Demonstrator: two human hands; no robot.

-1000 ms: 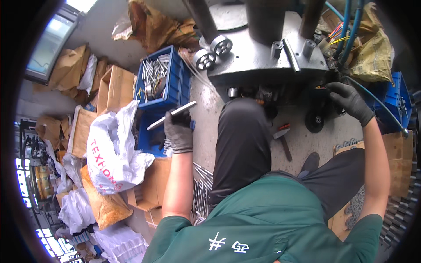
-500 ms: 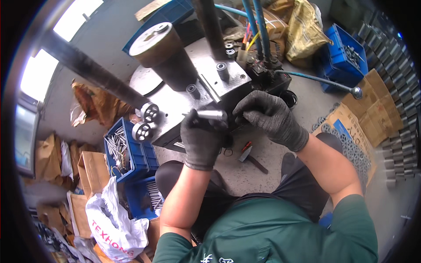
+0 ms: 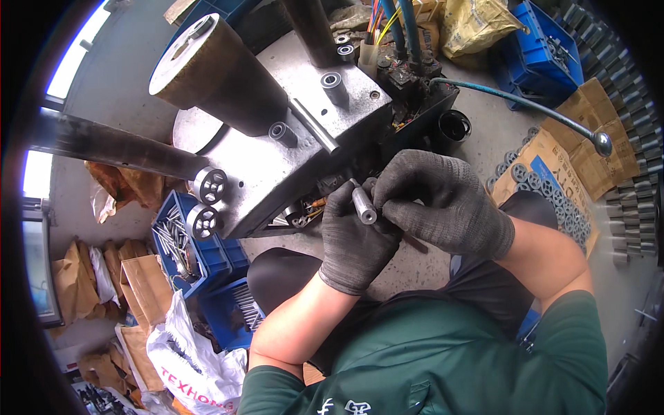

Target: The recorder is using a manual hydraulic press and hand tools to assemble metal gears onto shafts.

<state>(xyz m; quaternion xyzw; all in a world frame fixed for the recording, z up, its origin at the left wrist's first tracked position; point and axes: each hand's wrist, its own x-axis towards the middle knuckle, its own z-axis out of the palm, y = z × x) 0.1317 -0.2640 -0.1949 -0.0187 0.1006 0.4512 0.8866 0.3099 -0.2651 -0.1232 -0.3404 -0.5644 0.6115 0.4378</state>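
My left hand [image 3: 354, 242], in a dark grey knit glove, is wrapped round a short steel shaft [image 3: 363, 205]. One end of the shaft, with a small hole in its face, is tipped toward me; its thinner end points away. Close beside it, my gloved right hand [image 3: 449, 204] has thumb and forefinger pinched together near the shaft. Whatever those fingertips may hold is hidden. Beyond my hands, a steel machine bed [image 3: 270, 176] carries a loose rod [image 3: 315, 126], upright sleeves [image 3: 334, 88] and spoked metal wheels [image 3: 209, 184] at its left edge.
Blue crates [image 3: 183, 238] of metal pins stand at left beside a white plastic bag [image 3: 194, 353]. A lever with a ball end [image 3: 602, 143] reaches out at right. Metal rings [image 3: 546, 197] lie on cardboard there. Thick dark columns [image 3: 124, 145] rise from the machine.
The shaft has turned from lying crosswise to pointing its holed end toward me. My left hand has moved right, bringing both hands close together. The head view has shifted.
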